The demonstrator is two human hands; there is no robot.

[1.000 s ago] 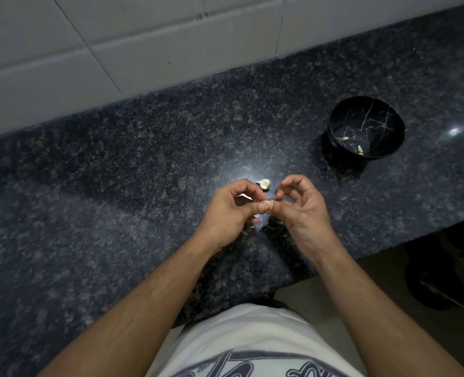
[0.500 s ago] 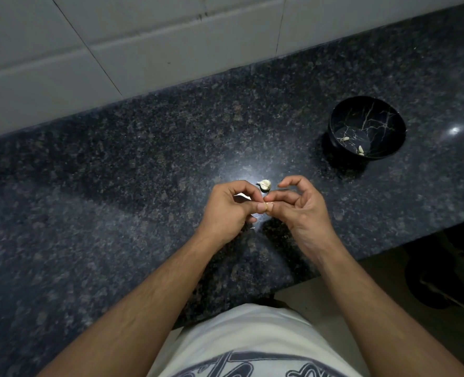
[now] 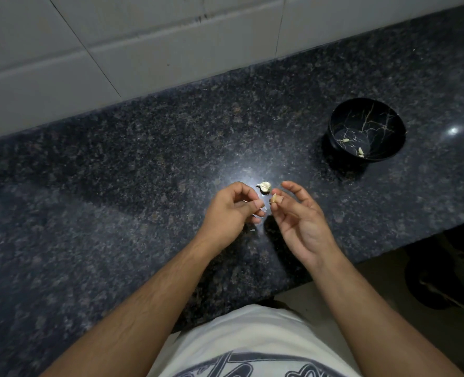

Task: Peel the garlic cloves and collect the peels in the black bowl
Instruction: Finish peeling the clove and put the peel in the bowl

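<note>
The fingers (image 3: 275, 198) of the right hand (image 3: 300, 227) are pinching a small pale garlic clove (image 3: 274, 199), the other fingers spreading loosely. The left hand (image 3: 229, 213) is curling beside it; what it is gripping I cannot tell. Beyond them a white garlic piece (image 3: 264, 186) is lying on the dark speckled granite counter (image 3: 116, 172). Well apart, far right, the black veined bowl (image 3: 396, 131) is sitting with peel scraps (image 3: 360, 151) inside, away from the counter's front edge.

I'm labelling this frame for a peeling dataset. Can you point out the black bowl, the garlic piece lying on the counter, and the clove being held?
black bowl (image 3: 342, 115), head view, far inner wall.
garlic piece (image 3: 264, 186), head view, its middle.
clove (image 3: 275, 198), head view, exposed end at right hand's fingertips.
</note>
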